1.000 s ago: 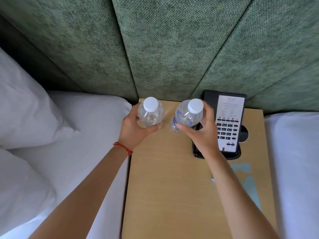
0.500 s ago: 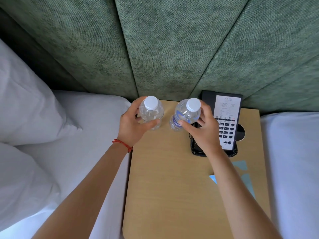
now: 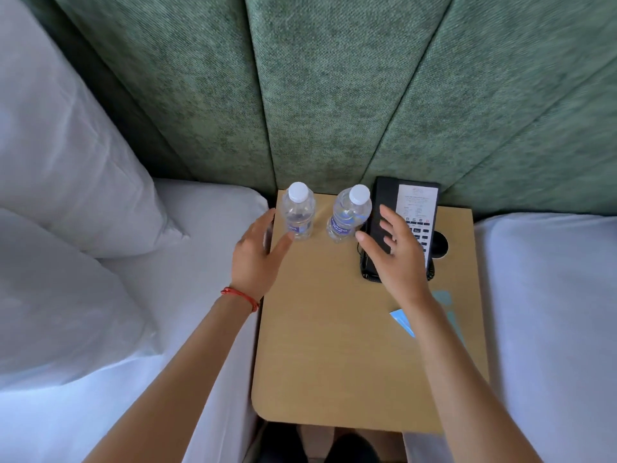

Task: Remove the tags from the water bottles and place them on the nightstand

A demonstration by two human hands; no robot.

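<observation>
1. Two water bottles stand upright at the 12 o'clock edge of the wooden tabletop (image 3: 334,345): the left bottle (image 3: 298,213) at about 11 o'clock, the right bottle (image 3: 349,213) just beside it, apart. Both have white caps and purple-printed labels.
2. A black telephone (image 3: 404,208) with a white faceplate lies at 1 o'clock, next to the right bottle.
3. Pale blue tags (image 3: 402,320) lie at 3 o'clock on the tabletop, partly hidden by the right forearm.
4. A green padded headboard (image 3: 317,95) rises behind; white pillows (image 3: 66,162) and a bed (image 3: 133,329) lie at 9 o'clock, and more white bedding (image 3: 551,312) at 3 o'clock.
5. The left hand (image 3: 257,255), with a red cord bracelet (image 3: 240,295) at the wrist, is spread wide and holds nothing; its thumb tip lies at the left bottle's base, contact uncertain.
6. The right hand (image 3: 394,252) is spread wide over the telephone, holding nothing.
</observation>
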